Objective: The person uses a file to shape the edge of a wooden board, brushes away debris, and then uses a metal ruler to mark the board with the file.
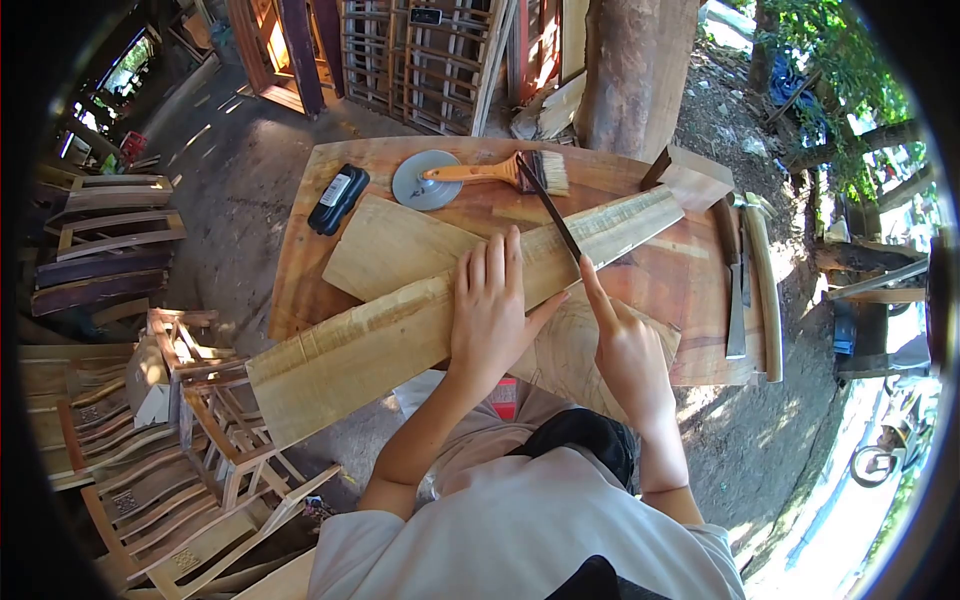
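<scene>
Plank [400,322] under left hand [488,318], case label [336,190] unreadable

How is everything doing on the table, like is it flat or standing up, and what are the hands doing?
Long board: flat, across other boards
Left hand: spread on the long board
Right hand: index finger out, at the dark thin tool's end
Dark thin tool: slanting across the long board
Brush: lying down, handle over the disc
Disc: flat
Black object: lying down
</scene>
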Demonstrator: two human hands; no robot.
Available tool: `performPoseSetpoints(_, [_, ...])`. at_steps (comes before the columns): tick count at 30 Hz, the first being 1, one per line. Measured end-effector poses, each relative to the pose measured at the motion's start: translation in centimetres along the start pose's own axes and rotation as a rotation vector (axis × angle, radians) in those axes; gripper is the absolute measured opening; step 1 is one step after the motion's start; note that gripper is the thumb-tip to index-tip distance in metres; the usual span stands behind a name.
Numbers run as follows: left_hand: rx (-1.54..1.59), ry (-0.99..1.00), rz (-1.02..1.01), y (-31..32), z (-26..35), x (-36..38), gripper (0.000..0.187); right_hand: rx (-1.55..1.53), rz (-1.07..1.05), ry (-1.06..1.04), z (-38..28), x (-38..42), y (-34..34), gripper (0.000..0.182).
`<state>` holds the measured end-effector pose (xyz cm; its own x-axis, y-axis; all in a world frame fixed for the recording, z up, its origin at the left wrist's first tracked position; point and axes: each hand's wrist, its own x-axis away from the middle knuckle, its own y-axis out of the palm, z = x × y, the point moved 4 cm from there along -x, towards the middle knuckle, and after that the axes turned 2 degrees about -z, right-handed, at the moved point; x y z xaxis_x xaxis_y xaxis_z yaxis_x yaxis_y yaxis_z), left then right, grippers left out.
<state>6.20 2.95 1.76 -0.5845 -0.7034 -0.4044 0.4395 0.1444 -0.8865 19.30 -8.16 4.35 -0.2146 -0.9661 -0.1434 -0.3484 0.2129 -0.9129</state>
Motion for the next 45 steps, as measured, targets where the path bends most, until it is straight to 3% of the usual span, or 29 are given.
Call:
performPoseSetpoints(3, [0.008, -0.003, 0.010, 0.0, 0.0, 0.2, 0.093, 0.036, 0.058, -0.119, 0.0, -0.2, -0.3, 0.089])
performPoseSetpoints(10, [0.034, -0.011, -0.010, 0.2, -0.1, 0.1, 0.093, 0.100, -0.126, 0.058, -1.0, 5.1, -1.9, 0.089])
performPoseSetpoints(18, [0.023, -0.011, 0.010, 0.1, -0.1, 0.2, 0.092, 0.100, 0.046, -0.113, -0.3, -1.2, 0.6, 0.087])
performPoseSetpoints(22, [0.080, -0.025, -0.001, -0.2, -0.2, 0.1, 0.091, 0.095, 0.038, -0.129, -0.6, 1.8, -1.0, 0.087])
performPoseSetpoints(26, [0.033, -0.014, 0.020, 0.0, -0.1, 0.1, 0.091, 0.074, -0.096, 0.045, -0.6, 5.1, -2.3, 0.086])
performPoseSetpoints(35, [0.011, -0.017, 0.004, 0.1, -0.2, 0.2, 0.094, 0.110, 0.030, -0.101, -0.3, -0.9, 0.2, 0.087])
performPoseSetpoints(45, [0.036, 0.005, 0.012, -0.1, 0.0, 0.1, 0.093, 0.137, -0.091, 0.016, -1.2, 5.0, -2.4, 0.087])
